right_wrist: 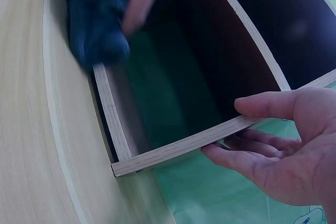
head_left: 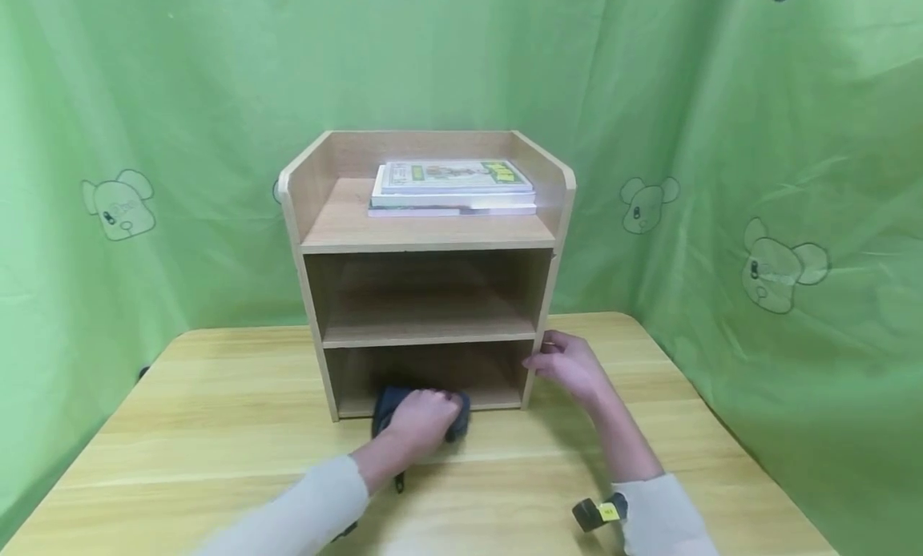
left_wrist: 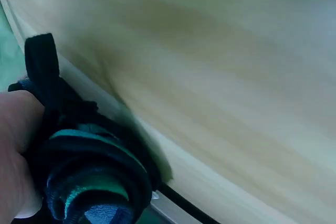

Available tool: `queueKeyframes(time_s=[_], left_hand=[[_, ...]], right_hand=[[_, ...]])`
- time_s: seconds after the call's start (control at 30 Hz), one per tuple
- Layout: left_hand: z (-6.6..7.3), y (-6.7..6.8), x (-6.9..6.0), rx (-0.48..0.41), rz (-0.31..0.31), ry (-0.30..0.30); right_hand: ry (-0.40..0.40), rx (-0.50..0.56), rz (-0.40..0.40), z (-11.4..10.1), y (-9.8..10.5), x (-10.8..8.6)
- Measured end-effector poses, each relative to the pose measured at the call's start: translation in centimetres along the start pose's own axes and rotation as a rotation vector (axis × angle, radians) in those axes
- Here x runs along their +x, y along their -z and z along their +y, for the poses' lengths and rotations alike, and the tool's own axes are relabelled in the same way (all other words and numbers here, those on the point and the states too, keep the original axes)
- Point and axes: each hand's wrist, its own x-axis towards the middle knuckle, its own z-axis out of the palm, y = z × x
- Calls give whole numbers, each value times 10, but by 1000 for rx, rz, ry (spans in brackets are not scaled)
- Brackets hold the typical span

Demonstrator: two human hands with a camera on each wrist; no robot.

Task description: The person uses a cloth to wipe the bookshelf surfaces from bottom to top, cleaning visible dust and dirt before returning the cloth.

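My left hand (head_left: 425, 420) grips a bunched dark blue cloth (head_left: 390, 401) at the front edge of the bottom compartment of a small wooden shelf (head_left: 429, 336). In the left wrist view the cloth (left_wrist: 97, 156) shows rolled folds with teal edges and a dark loop (left_wrist: 42, 56) sticking up. At the shelf's right side, my right hand (head_left: 573, 368) holds the side panel (right_wrist: 184, 142), thumb at its front edge and fingers along its outer face. The left hand's fingertips are partly hidden by the cloth.
Several thin books (head_left: 454, 187) lie stacked on the shelf's top board. The shelf stands on a light wooden table (head_left: 216, 428). Green curtain (head_left: 180, 99) with bear drawings surrounds the table at the back and sides.
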Motion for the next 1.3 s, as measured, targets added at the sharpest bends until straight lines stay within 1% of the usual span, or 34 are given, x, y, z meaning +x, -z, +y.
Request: queueKeyframes(time_s=[0.13, 0.23, 0.33, 0.43, 0.53, 0.67, 0.8, 0.93, 1.13, 1.23, 1.3], left_hand=[[28, 6, 31, -12, -36, -20], [45, 9, 49, -25, -39, -37], [57, 11, 61, -27, -28, -47], [63, 12, 65, -15, -24, -40], [64, 13, 62, -13, -46, -29], [61, 15, 51, -22, -84, -15], [51, 17, 39, -41, -100, 10], [38, 20, 26, -69, -121, 46], [19, 23, 6, -113, -124, 130], [15, 23, 0, -114, -105, 175], [16, 23, -4, -106, -90, 191]], right_hand=[[2, 23, 6, -1, -1, -1], [3, 37, 10, 0, -1, -1], [3, 44, 17, 1, 0, 0], [7, 41, 22, 2, 0, 1], [9, 40, 20, 2, 0, 0], [7, 39, 11, 3, -1, 0], [4, 33, 10, 4, -1, 0], [-3, 29, 12, 3, 0, 0], [-5, 39, -7, 2, -1, 1], [-1, 34, -9, 2, 0, 1], [-1, 34, -13, 3, 0, 0]])
